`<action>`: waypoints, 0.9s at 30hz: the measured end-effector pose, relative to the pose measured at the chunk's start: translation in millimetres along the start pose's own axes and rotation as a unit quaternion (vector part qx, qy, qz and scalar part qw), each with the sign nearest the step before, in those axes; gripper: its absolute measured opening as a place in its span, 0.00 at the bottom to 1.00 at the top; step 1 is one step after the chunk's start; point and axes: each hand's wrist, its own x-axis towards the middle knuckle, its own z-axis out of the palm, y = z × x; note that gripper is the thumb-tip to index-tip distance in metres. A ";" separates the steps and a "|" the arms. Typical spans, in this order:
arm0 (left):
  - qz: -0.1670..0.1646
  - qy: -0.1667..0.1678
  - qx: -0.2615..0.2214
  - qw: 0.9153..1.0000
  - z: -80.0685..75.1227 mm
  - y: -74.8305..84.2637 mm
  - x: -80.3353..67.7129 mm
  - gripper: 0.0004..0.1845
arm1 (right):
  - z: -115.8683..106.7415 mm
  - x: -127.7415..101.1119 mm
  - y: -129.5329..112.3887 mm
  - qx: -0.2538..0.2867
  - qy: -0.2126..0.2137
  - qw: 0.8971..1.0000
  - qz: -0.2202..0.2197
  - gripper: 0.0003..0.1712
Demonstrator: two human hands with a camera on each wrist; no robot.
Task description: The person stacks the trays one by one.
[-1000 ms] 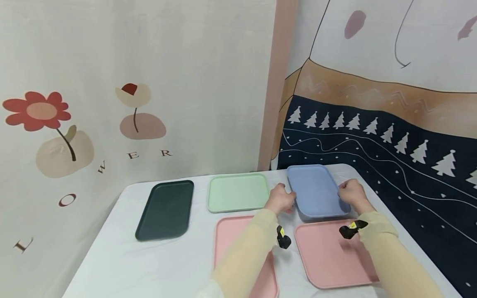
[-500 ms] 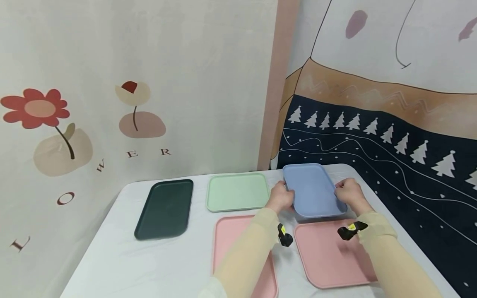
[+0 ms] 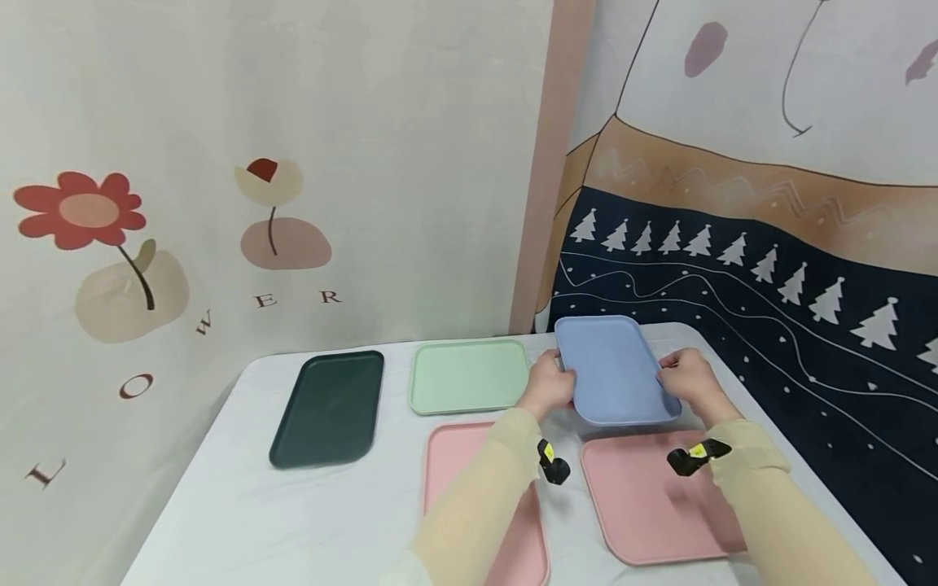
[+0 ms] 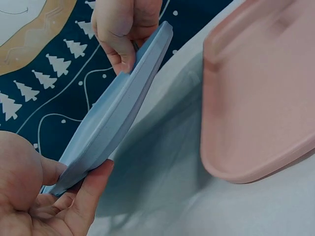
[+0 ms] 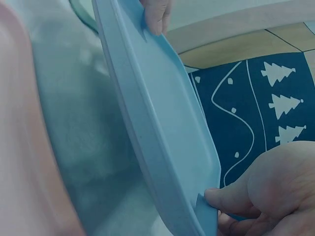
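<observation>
White table (image 3: 293, 505), smooth pale-blue rectangular tray (image 3: 611, 370), both hands' fingers (image 4: 120, 56) pinching its edges.

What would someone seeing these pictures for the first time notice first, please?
The eye goes first to the blue tray at the far right of the table, gripped at its two long edges by the left hand and the right hand and lifted off the cloth. Around it lie two pink trays, a pale green tray and a dark green tray.
</observation>
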 end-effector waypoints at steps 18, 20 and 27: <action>0.018 -0.016 -0.040 0.999 -35.5 6.8 -20.8 0.28 | 2.4 -16.2 -26.8 0.046 -0.056 0.997 -0.011 0.28; 0.021 -0.018 -0.045 0.999 -39.6 5.4 -23.0 0.28 | 3.8 -17.7 -29.5 0.050 -0.058 0.997 -0.013 0.28; 0.021 -0.023 -0.046 0.998 -55.2 2.0 -30.9 0.29 | 9.9 -24.2 -38.8 0.075 -0.075 0.994 -0.004 0.29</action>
